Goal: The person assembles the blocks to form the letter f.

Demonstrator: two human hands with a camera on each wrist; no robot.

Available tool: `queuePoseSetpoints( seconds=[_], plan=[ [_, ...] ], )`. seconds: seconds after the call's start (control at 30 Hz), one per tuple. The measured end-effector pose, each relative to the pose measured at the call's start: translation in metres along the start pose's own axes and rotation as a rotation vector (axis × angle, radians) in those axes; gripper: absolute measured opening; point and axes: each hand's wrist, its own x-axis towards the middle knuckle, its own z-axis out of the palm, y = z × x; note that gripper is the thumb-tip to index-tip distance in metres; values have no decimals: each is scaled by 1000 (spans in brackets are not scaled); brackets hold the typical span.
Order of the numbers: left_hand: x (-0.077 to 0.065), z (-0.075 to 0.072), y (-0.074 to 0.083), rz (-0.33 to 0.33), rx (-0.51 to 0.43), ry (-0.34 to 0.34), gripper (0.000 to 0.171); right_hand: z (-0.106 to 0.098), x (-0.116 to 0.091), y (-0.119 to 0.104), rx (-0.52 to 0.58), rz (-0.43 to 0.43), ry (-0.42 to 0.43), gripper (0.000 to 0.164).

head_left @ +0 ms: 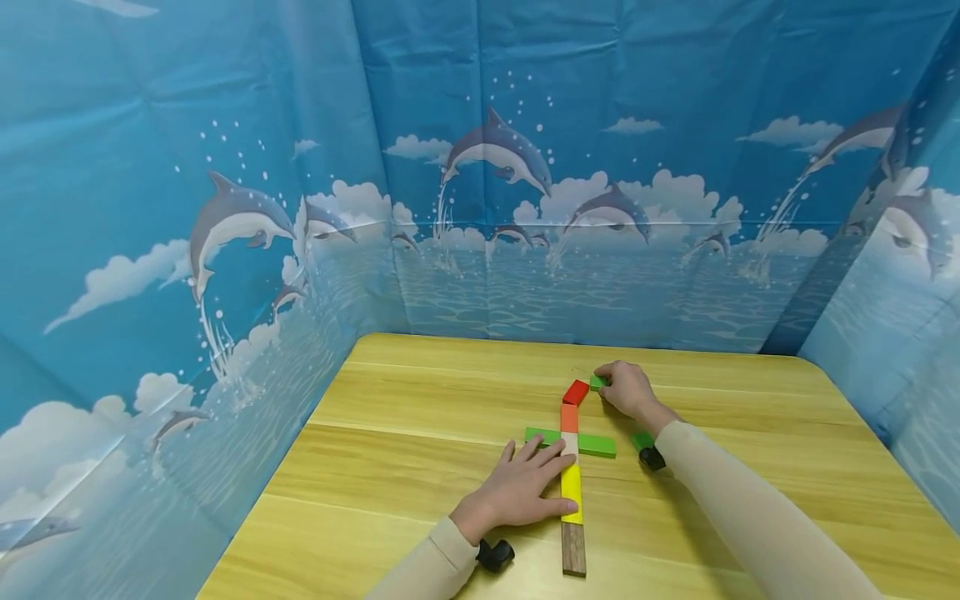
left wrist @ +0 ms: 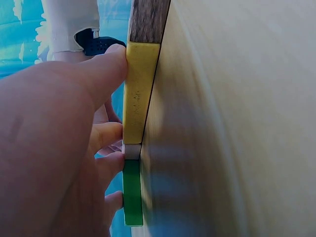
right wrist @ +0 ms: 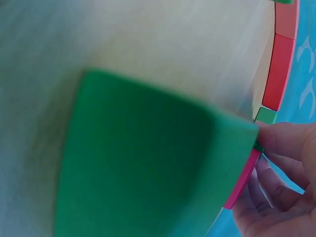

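Observation:
On the table, my left hand (head_left: 525, 486) rests with spread fingers across a row of flat blocks. Its thumb touches the yellow block (left wrist: 137, 94); other fingertips lie by the white block (left wrist: 132, 151) and the left green block (left wrist: 132, 192). My right hand (head_left: 628, 389) pinches a small green block (head_left: 597, 382) close to the tilted red block (head_left: 576, 392). Under its curled fingers, the right wrist view shows a pink block (right wrist: 242, 178), which the head view hides. An orange block (head_left: 569, 418) joins the red and white ones.
A dark brown block (head_left: 573, 550) ends the row nearest me. Another green block (head_left: 597, 447) extends right from the white one. Beneath my right wrist lies a separate green block (head_left: 642, 440). Dolphin-printed curtains (head_left: 600, 275) surround the wooden table (head_left: 420, 400).

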Motion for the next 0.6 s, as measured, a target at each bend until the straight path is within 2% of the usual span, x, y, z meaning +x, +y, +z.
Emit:
queuePoseSetpoints(
  seconds=[0.3, 0.6],
  plan=[
    [-1, -3, 2, 0, 2, 0, 73, -1, -1, -2, 17, 10, -4, 42],
    [-2, 0, 1, 3, 19, 10, 74, 1, -2, -2, 21, 16, -6, 42]
  ],
)
